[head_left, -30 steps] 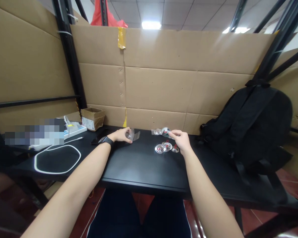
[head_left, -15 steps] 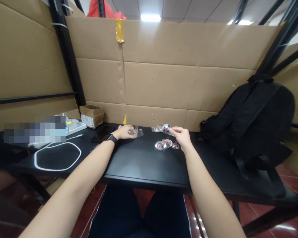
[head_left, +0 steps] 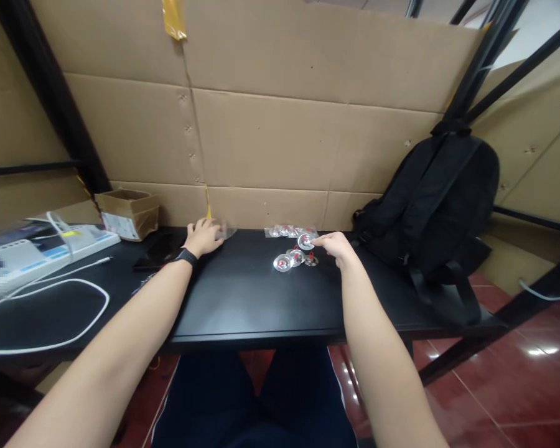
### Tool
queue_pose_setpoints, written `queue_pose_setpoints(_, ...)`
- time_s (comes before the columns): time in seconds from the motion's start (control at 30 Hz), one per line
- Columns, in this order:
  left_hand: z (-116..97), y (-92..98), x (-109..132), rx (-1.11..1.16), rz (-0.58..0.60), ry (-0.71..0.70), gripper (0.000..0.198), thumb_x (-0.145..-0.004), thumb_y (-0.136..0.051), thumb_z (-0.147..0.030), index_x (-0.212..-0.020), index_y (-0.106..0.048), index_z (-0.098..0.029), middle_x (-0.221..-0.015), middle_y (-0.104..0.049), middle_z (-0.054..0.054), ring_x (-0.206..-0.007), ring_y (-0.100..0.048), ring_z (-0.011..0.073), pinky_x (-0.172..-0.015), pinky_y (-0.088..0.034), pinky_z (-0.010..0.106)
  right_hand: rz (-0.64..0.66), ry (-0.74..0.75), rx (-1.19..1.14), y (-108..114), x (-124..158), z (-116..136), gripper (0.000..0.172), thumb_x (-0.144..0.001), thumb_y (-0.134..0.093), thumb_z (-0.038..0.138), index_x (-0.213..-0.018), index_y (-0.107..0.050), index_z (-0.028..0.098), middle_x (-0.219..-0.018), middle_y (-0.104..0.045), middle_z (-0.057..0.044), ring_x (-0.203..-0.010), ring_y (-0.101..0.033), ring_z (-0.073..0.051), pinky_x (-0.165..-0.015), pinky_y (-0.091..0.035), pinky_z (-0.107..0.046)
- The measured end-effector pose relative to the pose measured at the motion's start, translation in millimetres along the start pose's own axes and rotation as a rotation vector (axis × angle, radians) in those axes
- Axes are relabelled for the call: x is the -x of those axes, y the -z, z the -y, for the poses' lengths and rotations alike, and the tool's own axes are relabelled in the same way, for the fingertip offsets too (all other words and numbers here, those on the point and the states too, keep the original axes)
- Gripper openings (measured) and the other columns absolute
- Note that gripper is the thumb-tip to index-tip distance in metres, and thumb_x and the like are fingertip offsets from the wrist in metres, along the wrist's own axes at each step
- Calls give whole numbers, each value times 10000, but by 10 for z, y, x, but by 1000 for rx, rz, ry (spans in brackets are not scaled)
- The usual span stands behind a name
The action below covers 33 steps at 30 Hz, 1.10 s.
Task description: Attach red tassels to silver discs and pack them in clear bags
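Note:
My right hand (head_left: 333, 244) pinches a shiny round silver disc with a red centre (head_left: 306, 241) by its edge, index finger stretched along it. Just below and to the left, several similar discs (head_left: 282, 263) with red parts lie grouped on the black table (head_left: 242, 305), some overlapping. Behind the held disc, a row of clear packets (head_left: 284, 231) with shiny contents lies along the cardboard wall. My left hand (head_left: 203, 236), with a dark wristband, rests at the back of the table, fingers spread. Clear plastic film (head_left: 228, 231) shows at its fingertips, partly hidden.
A black backpack (head_left: 438, 193) stands on the right. To the left are a dark flat phone-like object (head_left: 156, 251), a small open cardboard box (head_left: 129, 214), a white power strip (head_left: 84, 239) and a looped white cable (head_left: 103, 305). A cardboard wall (head_left: 270, 143) closes the back.
The view has tilted down and turned right. My left hand's fingers have spread from around the clear plastic. My right hand has brought its disc closer to the grouped ones, away from the packets.

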<state>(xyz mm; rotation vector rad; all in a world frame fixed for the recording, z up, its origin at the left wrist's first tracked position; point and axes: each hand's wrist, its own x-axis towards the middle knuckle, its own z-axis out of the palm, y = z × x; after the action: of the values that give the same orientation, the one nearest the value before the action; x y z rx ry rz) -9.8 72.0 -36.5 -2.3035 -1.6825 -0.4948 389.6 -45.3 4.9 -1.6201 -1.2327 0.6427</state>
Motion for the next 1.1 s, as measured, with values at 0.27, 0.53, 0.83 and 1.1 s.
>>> queue_pose_setpoints(0.27,-162,185,119,24,-29,25,440,-823,-543,-439,-1222,-606,-263,-1387,-511,128,-1271,-407,365,-1018,-306,536,121,-67,242,20,-29,-140,179,-586,-799,273,-597,-687,134,-546,-600,-21,-553,-512,-137,-510,-351,-248)
queue_pose_setpoints(0.53,-30,13,60,34,180,65,426,-826,-504,-497,-1171,-654,-299,-1366,-554,113,-1264,-440,380,-983,-351,555,-180,332,216,-222,-234,-90,158,-727,-680,268,-865,-706,197,-868,-724,-33,-807,-655,-171,-730,-476,-257)
queue_pose_setpoints(0.83,70,-10,118,104,127,60,491,-834,-532,-488,-1295,-568,-325,-1517,-435,89,-1350,-359,386,-1014,-325,600,265,445,1002,-977,-917,557,498,-558,-876,240,-1030,-720,202,-1114,-721,-133,-1066,-643,-303,-921,-445,-385)
queue_pose_setpoints(1.1,-90,296,283,135,-74,143,625,-811,-586,-431,-1402,-455,-277,-1554,-320,148,-1375,-295,397,-1034,-312,590,197,532,1093,-975,-756,435,673,-564,-865,197,-1194,-627,206,-1192,-685,-172,-1157,-598,-335,-999,-368,-437)
